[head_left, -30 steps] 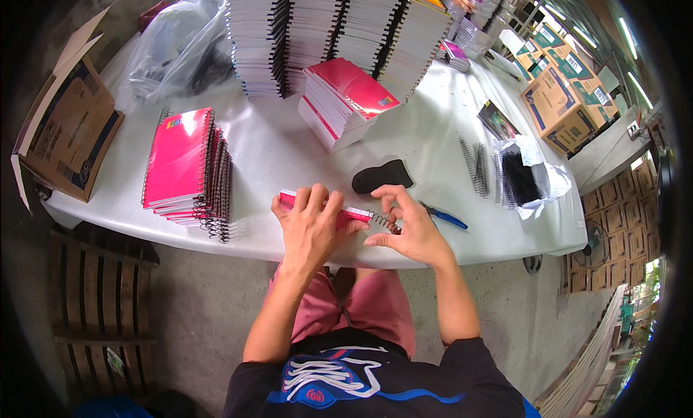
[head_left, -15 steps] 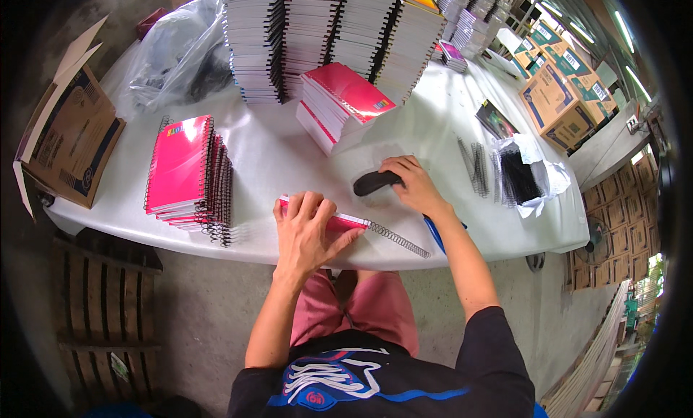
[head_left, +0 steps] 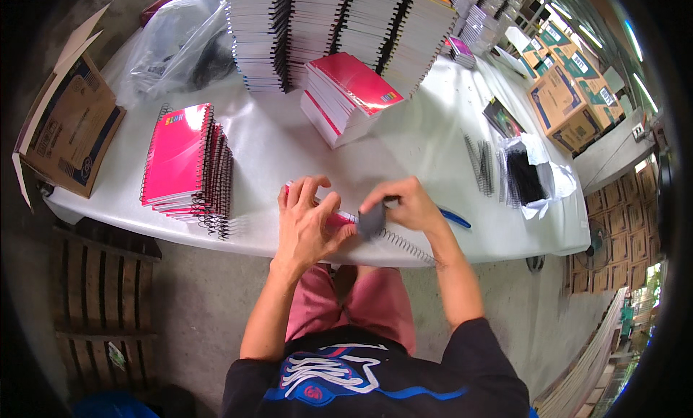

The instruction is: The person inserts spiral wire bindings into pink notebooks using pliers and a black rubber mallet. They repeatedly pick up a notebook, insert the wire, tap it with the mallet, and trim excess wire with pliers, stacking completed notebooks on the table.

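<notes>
The left hand (head_left: 307, 216) is clamped on a thin pad with a red cover and white pages (head_left: 341, 219), held near the front edge of the white-covered worktop (head_left: 267, 151). The right hand (head_left: 408, 205) is closed on a dark, rounded piece of soft-looking material (head_left: 371, 221), located at the right end of the pad. This piece is blurred; whether it presses on the pad cannot be determined. The hands are apart from each other, with the dark piece between them.

A dark, thin spiral coil (head_left: 408, 246) extends from beside the dark piece toward the right wrist, along the front edge. A blue-handled hand tool (head_left: 455, 217) lies just right of the right hand, partly hidden.

To the left stands a stack of red-covered, spiral-bound notebooks (head_left: 177, 158). Behind the hands stands a block of red-covered white paper (head_left: 354, 86), before tall stacks of bound books (head_left: 310, 42). Loose dark coils (head_left: 478, 165) lie at right, beside a black coil bundle in white paper (head_left: 525, 176).
</notes>
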`<state>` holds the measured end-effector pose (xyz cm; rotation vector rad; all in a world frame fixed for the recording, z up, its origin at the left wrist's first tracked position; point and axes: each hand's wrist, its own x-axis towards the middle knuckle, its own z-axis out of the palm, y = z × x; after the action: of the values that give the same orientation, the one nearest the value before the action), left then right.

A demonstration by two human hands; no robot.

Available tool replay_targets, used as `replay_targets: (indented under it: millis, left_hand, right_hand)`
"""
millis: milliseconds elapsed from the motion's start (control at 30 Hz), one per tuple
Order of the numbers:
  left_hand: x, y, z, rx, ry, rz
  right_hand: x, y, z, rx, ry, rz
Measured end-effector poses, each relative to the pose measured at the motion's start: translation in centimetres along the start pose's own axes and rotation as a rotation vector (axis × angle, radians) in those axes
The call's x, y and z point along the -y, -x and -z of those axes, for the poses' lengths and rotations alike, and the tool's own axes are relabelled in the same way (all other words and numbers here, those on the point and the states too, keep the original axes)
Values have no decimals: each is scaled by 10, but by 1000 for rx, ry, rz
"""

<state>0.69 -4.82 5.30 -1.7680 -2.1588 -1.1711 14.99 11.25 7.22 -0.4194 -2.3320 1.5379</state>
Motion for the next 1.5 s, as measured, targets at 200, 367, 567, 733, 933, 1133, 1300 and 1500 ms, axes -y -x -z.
replay_targets:
  millis: [200,367,567,733,933,1133,1300,1500]
  left_hand:
    - [3,-6,1,-90,100,53]
    - [18,-2,-7,-130,282,117]
    - [19,-6,-20,-194,489,209]
    - [22,3,-24,-191,436,185]
    - [32,-3,-27,-211,497,196]
    - [36,3,-35,-137,711,336]
    - [32,3,-32,-101,818,361]
    - [37,4,-37,-144,695,254]
  right_hand:
    - [14,0,-9,16,-59,251]
    - [6,-2,-12,-141,-142,120]
    - [6,-13,-6,-130,51,-3]
    - [18,-13,-11,-89,168,3]
    - [19,-19,-21,-79,254,18]
    - [20,-23,-33,-101,123,69]
    - [33,-29,-35,-37,25,201]
    - [17,-36,-37,-112,19,37]
